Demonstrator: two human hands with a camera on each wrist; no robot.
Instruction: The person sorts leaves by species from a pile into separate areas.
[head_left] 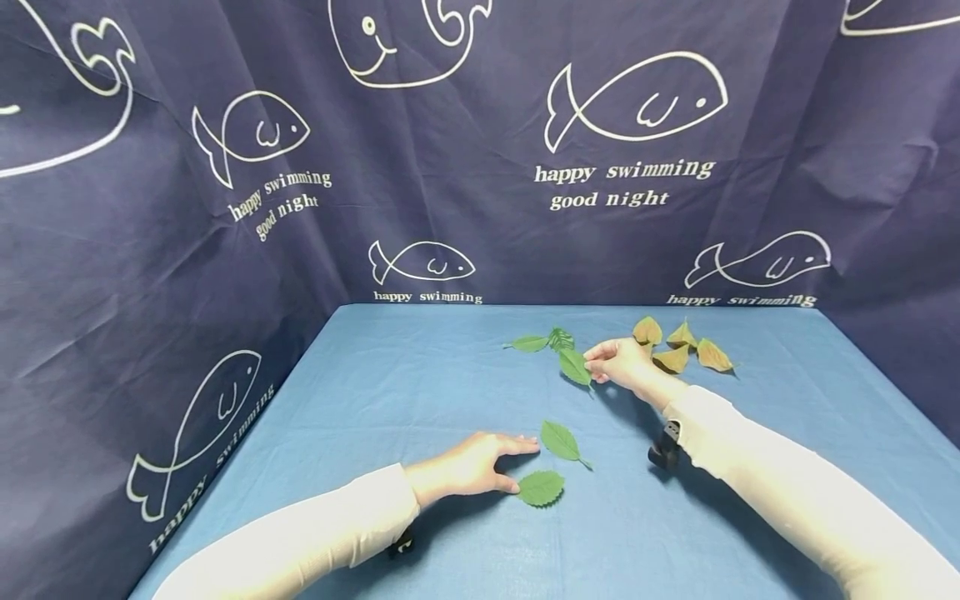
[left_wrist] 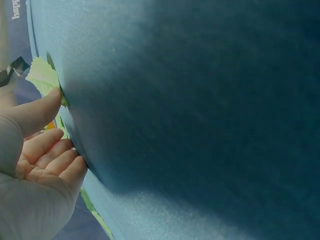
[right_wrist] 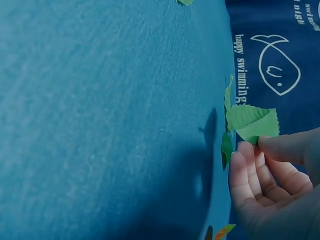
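My right hand [head_left: 622,364] pinches a green leaf [head_left: 574,367] by its edge between thumb and fingers; the serrated leaf [right_wrist: 254,120] stands tilted up in the right wrist view. Just beyond it lie two more green leaves, a plain one [head_left: 529,343] and a darker one [head_left: 561,339]. Closer to me, my left hand [head_left: 472,464] lies low over the table, thumb and fingers spread apart. Its thumb touches the edge of a rounded green leaf [head_left: 541,488], also in the left wrist view. Past its fingertips is another green leaf [head_left: 560,440] with a short stem.
Several yellow-brown leaves, among them a curled one [head_left: 714,356] and an upright one [head_left: 647,331], lie right of my right hand. The blue tabletop [head_left: 360,392] meets a dark curtain [head_left: 487,183] with white fish drawings at the back and sides.
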